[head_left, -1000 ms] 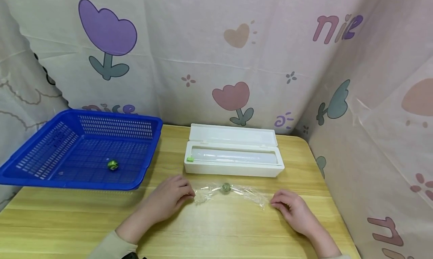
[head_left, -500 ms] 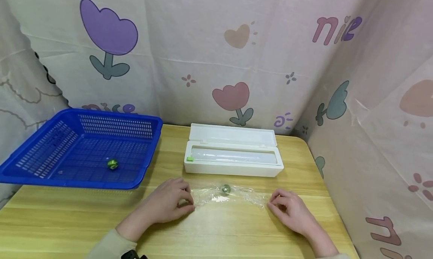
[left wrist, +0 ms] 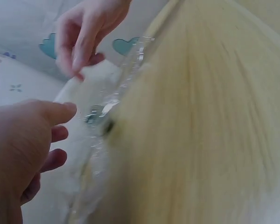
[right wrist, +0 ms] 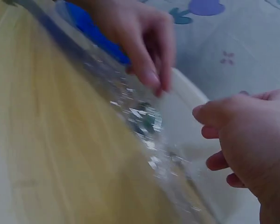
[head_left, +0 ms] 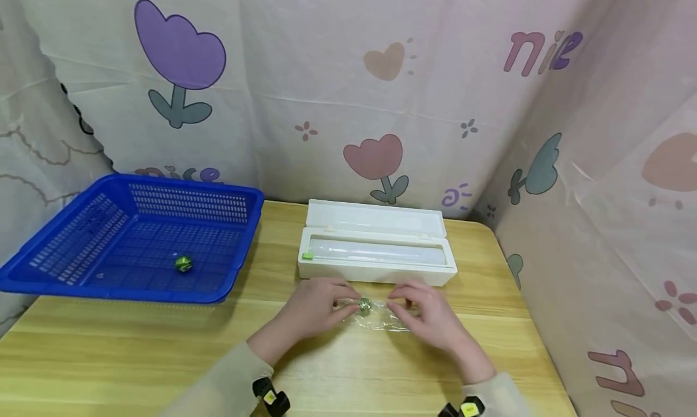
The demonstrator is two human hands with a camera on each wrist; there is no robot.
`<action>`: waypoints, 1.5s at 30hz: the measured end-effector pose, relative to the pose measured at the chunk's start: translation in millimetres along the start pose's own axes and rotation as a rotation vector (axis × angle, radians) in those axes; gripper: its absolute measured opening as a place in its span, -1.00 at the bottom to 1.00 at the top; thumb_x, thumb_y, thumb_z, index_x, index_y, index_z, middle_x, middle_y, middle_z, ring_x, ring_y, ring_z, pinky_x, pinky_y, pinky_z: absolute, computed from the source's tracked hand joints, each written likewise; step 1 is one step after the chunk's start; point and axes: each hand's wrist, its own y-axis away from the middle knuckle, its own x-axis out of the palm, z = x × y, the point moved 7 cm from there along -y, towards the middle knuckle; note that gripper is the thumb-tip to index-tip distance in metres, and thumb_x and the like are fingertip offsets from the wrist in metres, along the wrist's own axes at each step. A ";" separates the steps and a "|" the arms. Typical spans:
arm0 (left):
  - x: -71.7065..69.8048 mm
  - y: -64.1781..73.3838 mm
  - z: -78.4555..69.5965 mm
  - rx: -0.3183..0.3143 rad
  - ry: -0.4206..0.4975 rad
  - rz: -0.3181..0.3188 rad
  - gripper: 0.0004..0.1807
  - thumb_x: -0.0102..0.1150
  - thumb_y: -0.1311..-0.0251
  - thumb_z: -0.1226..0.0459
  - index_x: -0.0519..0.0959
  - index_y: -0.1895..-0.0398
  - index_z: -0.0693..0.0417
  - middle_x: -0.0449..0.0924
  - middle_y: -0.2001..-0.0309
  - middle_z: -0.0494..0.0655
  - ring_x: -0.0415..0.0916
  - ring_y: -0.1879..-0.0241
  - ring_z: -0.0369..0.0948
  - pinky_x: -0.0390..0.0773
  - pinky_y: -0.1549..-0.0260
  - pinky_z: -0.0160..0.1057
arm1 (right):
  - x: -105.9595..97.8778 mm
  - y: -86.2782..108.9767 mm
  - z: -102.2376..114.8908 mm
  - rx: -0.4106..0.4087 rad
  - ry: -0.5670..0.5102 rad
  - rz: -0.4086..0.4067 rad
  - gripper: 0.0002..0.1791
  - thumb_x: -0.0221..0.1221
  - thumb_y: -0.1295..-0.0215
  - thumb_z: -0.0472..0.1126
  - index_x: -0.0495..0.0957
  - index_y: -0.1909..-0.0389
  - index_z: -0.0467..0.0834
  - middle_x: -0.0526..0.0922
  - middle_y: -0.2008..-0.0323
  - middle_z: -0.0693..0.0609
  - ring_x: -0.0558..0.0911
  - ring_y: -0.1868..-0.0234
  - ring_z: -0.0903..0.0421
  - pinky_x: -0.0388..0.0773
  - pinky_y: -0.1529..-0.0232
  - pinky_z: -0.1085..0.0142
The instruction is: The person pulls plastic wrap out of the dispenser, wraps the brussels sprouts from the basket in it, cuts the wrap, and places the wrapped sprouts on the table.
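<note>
A small round green ball (head_left: 365, 306) lies on the table within a crumpled strip of clear cling film (head_left: 381, 323); the right wrist view also shows the film (right wrist: 154, 161) stretching out on both sides of it. My left hand (head_left: 318, 308) is just left of the ball, thumb and fingers spread apart. On the other side, my right hand (head_left: 427, 314) hovers over the film with its fingers loosely bent. Both wrist views show a gap between each hand's fingertips and the film, though the picture is blurred.
Behind the hands stands a white cling film box (head_left: 376, 275) with its lid up and a roll (head_left: 376, 252) inside. A blue plastic basket (head_left: 239, 278) at the left holds another shiny green ball (head_left: 183, 263). Patterned curtain (head_left: 305, 60) hangs behind the wooden table (head_left: 348, 380).
Both hands have left the film's two ends and come inward towards the ball, the left moving right and the right moving left. The ball, box and basket have stayed put.
</note>
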 end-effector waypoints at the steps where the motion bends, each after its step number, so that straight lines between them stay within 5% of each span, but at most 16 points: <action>1: 4.6 -1.6 1.0 -0.007 0.010 0.007 -0.79 0.43 -0.35 0.02 0.84 0.05 -0.18 0.78 0.09 -0.32 0.72 0.21 -0.31 0.63 0.33 -0.34 | 7.3 -2.9 -0.3 0.015 -0.008 0.017 -0.83 0.42 -0.34 -0.30 0.77 0.08 -0.14 0.72 0.05 0.10 0.60 0.28 0.30 0.63 0.31 0.40; 10: 23.3 -6.2 3.9 -0.041 0.044 0.094 -0.81 0.34 -0.44 0.02 0.84 0.11 -0.17 0.79 0.11 -0.35 0.72 0.15 -0.32 0.67 0.16 -0.22 | 39.8 -9.5 -3.5 0.055 -0.036 0.076 -0.78 0.46 -0.31 -0.32 0.80 0.06 -0.09 0.77 0.04 0.12 0.70 0.20 0.27 0.67 0.22 0.35; 19: 25.2 -5.3 8.0 -0.061 0.045 0.081 -0.73 0.41 -0.35 -0.03 0.83 0.04 -0.15 0.79 0.14 -0.34 0.68 0.26 -0.35 0.62 0.29 -0.28 | 45.8 -9.3 -10.5 0.075 -0.057 0.052 -0.76 0.49 -0.29 -0.22 0.81 0.03 -0.06 0.77 0.08 0.20 0.60 0.36 0.33 0.58 0.36 0.37; 28: 29.3 -5.5 10.9 -0.075 0.066 0.109 -0.75 0.32 -0.45 -0.02 0.82 0.03 -0.15 0.79 0.17 -0.36 0.66 0.31 -0.37 0.60 0.38 -0.28 | 50.3 -11.7 -8.7 0.104 0.044 0.030 -0.79 0.49 -0.29 -0.15 0.81 0.07 -0.02 0.77 0.12 0.26 0.62 0.26 0.35 0.46 0.20 0.24; 38: 28.2 -3.5 7.0 -0.041 -0.020 0.126 -0.65 0.38 -0.38 -0.03 0.78 -0.16 -0.20 0.75 -0.08 -0.29 0.73 0.02 -0.20 0.68 0.20 -0.17 | 53.8 -13.2 -10.5 0.168 0.064 0.035 -0.87 0.42 -0.36 -0.23 0.80 0.11 -0.08 0.79 0.18 0.17 0.67 0.24 0.29 0.61 0.18 0.24; 45: 28.8 -3.4 12.3 -0.095 0.080 0.155 -0.67 0.33 -0.44 0.01 0.79 -0.14 -0.11 0.77 -0.04 -0.26 0.72 0.02 -0.20 0.69 0.17 -0.13 | 50.9 -14.2 -3.7 0.112 0.052 -0.002 -0.87 0.44 -0.35 -0.22 0.82 0.11 -0.04 0.76 0.14 0.22 0.64 0.24 0.30 0.45 0.17 0.25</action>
